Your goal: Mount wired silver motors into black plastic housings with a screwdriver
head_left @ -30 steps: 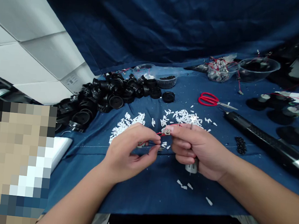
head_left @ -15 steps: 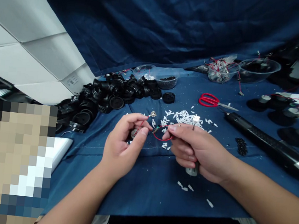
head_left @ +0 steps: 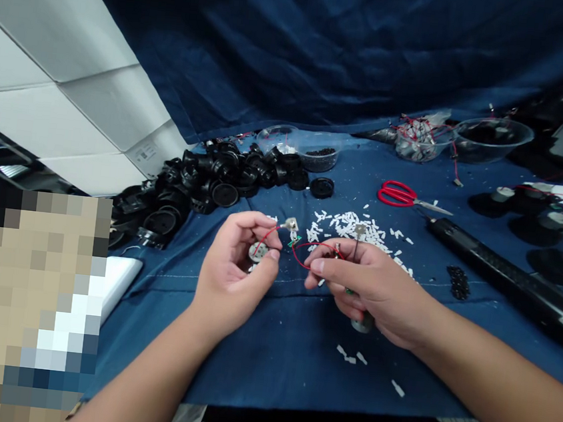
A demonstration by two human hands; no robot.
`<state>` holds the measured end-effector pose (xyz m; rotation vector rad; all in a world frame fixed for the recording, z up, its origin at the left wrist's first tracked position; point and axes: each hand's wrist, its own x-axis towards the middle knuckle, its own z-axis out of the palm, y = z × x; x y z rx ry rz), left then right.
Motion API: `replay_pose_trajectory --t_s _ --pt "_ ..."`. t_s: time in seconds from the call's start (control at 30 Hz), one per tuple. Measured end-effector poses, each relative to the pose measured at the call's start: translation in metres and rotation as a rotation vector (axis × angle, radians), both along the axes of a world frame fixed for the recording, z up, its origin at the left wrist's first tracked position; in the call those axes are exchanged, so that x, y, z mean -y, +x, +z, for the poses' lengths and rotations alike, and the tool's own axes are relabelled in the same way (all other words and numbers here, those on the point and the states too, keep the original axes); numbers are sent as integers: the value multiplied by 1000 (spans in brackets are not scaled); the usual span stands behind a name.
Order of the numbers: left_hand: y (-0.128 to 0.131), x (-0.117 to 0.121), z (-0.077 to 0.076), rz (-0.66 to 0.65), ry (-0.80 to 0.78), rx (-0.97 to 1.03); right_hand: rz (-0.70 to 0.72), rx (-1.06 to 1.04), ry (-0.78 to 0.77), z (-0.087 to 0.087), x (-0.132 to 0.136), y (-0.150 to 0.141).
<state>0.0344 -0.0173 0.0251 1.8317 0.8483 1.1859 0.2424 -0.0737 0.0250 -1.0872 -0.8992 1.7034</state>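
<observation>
My left hand (head_left: pixel 240 270) is closed round a small round grey motor (head_left: pixel 258 252), with a red wire running up from it to a small metal-tipped part (head_left: pixel 291 225). A little green circuit board (head_left: pixel 295 242) hangs between the hands. From it a red wire (head_left: pixel 301 260) loops to my right hand (head_left: pixel 359 279), which pinches the wire between thumb and forefinger. The curled lower fingers of that hand also hold a second grey motor (head_left: pixel 361 324), mostly hidden by the palm. A dark lead rises from there to a small flat piece (head_left: pixel 360 230).
Small white connector sleeves (head_left: pixel 353 225) lie scattered behind the hands. Black round housings (head_left: pixel 225 171) are heaped at the left. Red-handled scissors (head_left: pixel 398 194) and a black electric screwdriver (head_left: pixel 497 264) lie at the right. Plastic bowls (head_left: pixel 492 142) stand at the back.
The left hand's grip has turned so its motor shows more. The green board now hangs free of the left fingertips, and the right hand has tilted slightly.
</observation>
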Motion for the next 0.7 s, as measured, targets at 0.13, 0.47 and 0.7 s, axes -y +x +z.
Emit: replay_pose_trajectory --t_s 0.13,0.47,0.7 --pt "0 3 -2 -26 84 -61 -1 -123 7 0 1 1" --pt "-3 2 -1 -135 97 -194 -52 -219 4 5 1 1" --pt "-2 6 -7 -188 75 -233 -91 -261 83 8 3 2"
